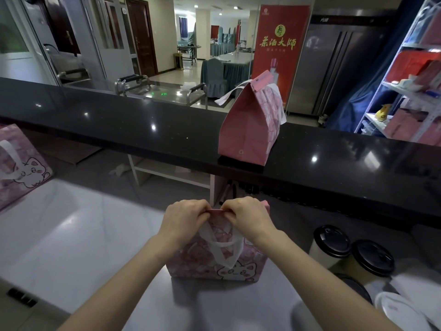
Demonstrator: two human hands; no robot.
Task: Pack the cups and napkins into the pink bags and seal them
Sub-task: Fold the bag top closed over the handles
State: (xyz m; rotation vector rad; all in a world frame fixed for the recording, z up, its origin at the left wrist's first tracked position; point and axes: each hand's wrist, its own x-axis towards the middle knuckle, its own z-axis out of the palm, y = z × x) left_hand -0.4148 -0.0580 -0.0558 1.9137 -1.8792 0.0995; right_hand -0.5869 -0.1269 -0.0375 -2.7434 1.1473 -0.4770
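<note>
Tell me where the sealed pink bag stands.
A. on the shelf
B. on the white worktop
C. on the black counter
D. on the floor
C: the sealed bag stands on the black counter, beyond the near bag whose top the left hand and right hand pinch.

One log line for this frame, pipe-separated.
stage: sealing pink bag | left hand: pinches folded top | right hand: pinches folded top | second bag: folded shut on black counter | lidded cups: unpacked, at right
</note>
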